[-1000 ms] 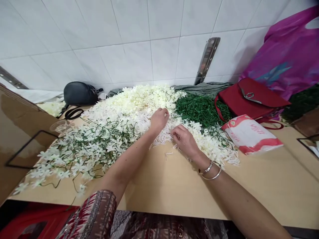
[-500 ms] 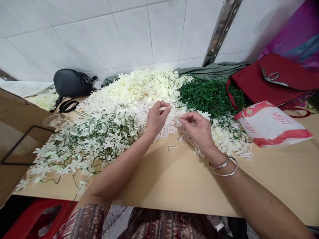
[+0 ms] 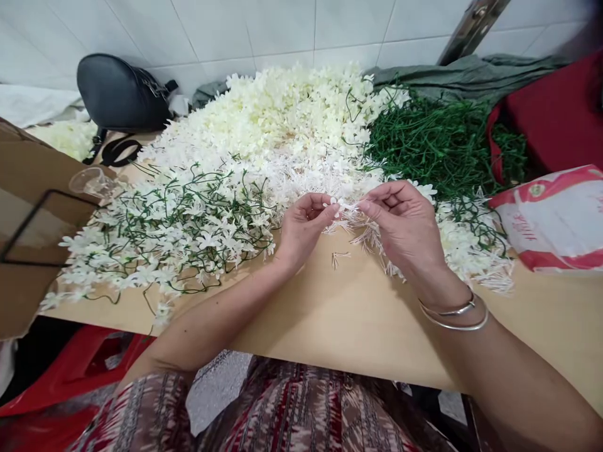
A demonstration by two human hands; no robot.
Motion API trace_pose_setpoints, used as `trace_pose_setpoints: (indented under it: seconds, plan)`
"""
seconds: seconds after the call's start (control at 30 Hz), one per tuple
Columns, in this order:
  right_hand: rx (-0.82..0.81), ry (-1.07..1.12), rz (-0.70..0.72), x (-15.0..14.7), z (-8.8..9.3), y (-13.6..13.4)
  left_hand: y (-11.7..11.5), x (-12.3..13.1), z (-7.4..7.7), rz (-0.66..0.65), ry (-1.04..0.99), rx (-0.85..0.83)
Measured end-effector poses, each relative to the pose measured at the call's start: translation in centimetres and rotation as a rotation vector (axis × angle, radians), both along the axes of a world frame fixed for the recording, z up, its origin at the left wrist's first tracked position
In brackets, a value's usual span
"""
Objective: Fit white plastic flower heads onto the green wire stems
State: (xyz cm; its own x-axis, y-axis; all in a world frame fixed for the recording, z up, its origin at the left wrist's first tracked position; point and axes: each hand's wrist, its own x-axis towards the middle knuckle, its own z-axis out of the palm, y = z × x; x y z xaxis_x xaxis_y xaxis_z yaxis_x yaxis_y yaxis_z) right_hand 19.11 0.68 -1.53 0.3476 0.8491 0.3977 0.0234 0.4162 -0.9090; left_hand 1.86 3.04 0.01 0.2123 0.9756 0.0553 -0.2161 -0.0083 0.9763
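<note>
Between thumb and forefinger, my left hand (image 3: 301, 235) pinches a small white artificial flower (image 3: 333, 206). Close on its right, my right hand (image 3: 409, 229) is closed in a pinch on a thin white plastic stamen piece (image 3: 352, 206), whose tip points toward the flower; whether the two touch I cannot tell. Behind the hands lies a heap of loose cream petals (image 3: 282, 119), with white stamen pieces (image 3: 306, 179) along its front. White flowers on green stems (image 3: 188, 232) spread out to the left of my left hand. A loose stamen piece (image 3: 339, 256) rests on the wooden table (image 3: 311, 320).
Bare green stems (image 3: 438, 144) are piled at back right, beside a red bag (image 3: 556, 119) and a red-and-white plastic packet (image 3: 560, 220). At left stand a cardboard box (image 3: 38, 220), a clear plastic cup (image 3: 89, 182) and a black bag (image 3: 117, 94). A red stool (image 3: 80, 370) is below the table.
My hands have come closer together, and a white flower now shows in my left fingers. The view has moved nearer and tilted down over the table.
</note>
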Motion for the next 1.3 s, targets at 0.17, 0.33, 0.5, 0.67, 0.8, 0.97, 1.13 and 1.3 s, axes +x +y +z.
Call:
trace_pose_setpoints:
  seconds: [0.17, 0.33, 0.5, 0.67, 0.8, 0.97, 1.13, 1.3]
  plan:
    - [-0.029, 0.033, -0.007, 0.3, -0.3, 0.3, 0.0, 0.0, 0.0, 0.002, -0.013, 0.016]
    - [-0.043, 0.060, -0.024, 0.2, 0.5, -0.1, 0.0, -0.3, -0.2, 0.006, 0.010, -0.007]
    - [0.048, -0.249, -0.229, 0.5, 2.0, -0.9, 0.0, -0.3, -0.3, 0.023, 0.016, -0.002]
    - [0.002, -0.155, -0.118, -0.2, 2.6, -1.4, -0.1, -0.1, 0.0, 0.108, -0.001, 0.053]
    - [-0.027, -0.169, -0.060, -1.2, 2.4, -1.9, -0.6, 0.0, 0.1, 0.094, 0.000, 0.044]
    - [0.019, -0.284, -0.128, -1.7, 2.0, -2.1, -1.3, 0.3, 0.2, 0.011, -0.020, 0.035]
    - [0.060, -0.378, -0.219, -2.0, 1.9, -2.2, -1.7, 0.5, 0.4, -0.031, -0.045, 0.010]
    - [0.165, -0.536, -0.264, -2.3, 2.9, -2.7, -1.9, 0.4, 0.8, -0.056, -0.060, -0.010]
